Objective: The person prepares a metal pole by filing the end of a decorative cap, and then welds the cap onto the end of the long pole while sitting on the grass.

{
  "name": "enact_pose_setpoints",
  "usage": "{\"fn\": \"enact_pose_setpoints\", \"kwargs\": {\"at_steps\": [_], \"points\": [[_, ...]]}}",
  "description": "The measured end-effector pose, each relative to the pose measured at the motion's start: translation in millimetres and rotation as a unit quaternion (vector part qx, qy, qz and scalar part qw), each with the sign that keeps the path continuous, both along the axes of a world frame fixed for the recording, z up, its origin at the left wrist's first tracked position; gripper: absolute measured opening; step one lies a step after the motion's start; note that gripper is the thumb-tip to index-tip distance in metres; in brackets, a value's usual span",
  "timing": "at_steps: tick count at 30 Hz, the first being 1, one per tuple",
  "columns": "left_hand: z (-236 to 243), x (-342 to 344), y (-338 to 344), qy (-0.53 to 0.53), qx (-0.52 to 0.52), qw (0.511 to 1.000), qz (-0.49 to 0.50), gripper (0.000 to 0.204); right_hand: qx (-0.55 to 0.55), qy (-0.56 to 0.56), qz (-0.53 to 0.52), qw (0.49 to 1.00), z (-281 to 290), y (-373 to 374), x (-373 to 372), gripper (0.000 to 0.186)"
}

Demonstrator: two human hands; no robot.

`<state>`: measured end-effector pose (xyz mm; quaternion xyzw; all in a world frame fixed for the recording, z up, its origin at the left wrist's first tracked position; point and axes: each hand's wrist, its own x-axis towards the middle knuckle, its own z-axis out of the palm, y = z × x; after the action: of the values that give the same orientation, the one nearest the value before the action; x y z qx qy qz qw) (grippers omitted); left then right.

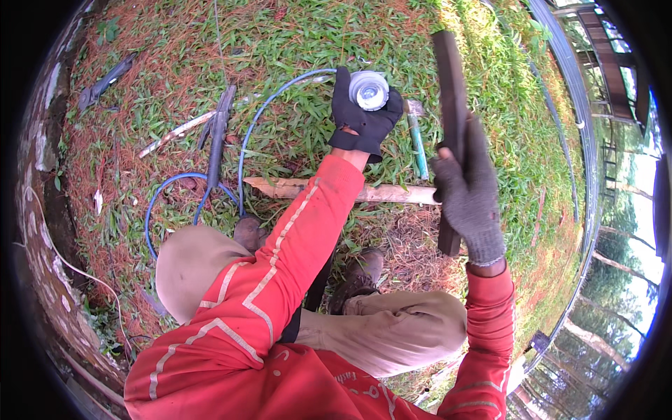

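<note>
My left hand (364, 122), in a black glove, is closed round a round whitish-silver object (369, 91) with ring-shaped edges; I cannot make out its exact kind. A thin blue cable (255, 119) runs up to this hand from the left, its end hidden there. My right hand (470, 185), in a dark grey knit glove, grips a long flat dark bar (450, 77), held nearly upright in the picture. Between the two hands, a hammer (418, 143) with a teal handle lies on the grass. A pointed wooden stake (392, 193) lies nearer to me, behind my left forearm.
To the left, a black long-handled tool (219, 136) lies by a loop of the blue cable. Farther left are a dark folded object (108, 80) and a thin stick (175, 134). A mossy log or wall (42, 161) borders the left; dark pipes (591, 161) run along the right.
</note>
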<state>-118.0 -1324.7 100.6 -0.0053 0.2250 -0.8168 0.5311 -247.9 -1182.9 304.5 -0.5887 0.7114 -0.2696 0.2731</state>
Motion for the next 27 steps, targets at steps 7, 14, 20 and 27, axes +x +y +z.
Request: {"fn": "enact_pose_setpoints", "kwargs": {"at_steps": [7,14,20,27], "points": [[31,0,-8,-0.053,0.006,0.998,0.044,0.044,-0.057,0.119,0.113,0.985,-24,10,30,0.073],[4,10,-24,0.033,-0.056,0.998,0.013,0.04,-0.005,0.101,0.097,0.99,-28,12,56,0.074],[45,-1,-6,-0.112,0.032,0.993,-0.025,0.032,-0.077,0.104,0.057,0.99,-32,19,60,0.075],[30,-15,-5,-0.066,0.036,0.995,-0.063,0.031,-0.139,0.094,0.041,0.985,-39,30,45,0.077]]}}
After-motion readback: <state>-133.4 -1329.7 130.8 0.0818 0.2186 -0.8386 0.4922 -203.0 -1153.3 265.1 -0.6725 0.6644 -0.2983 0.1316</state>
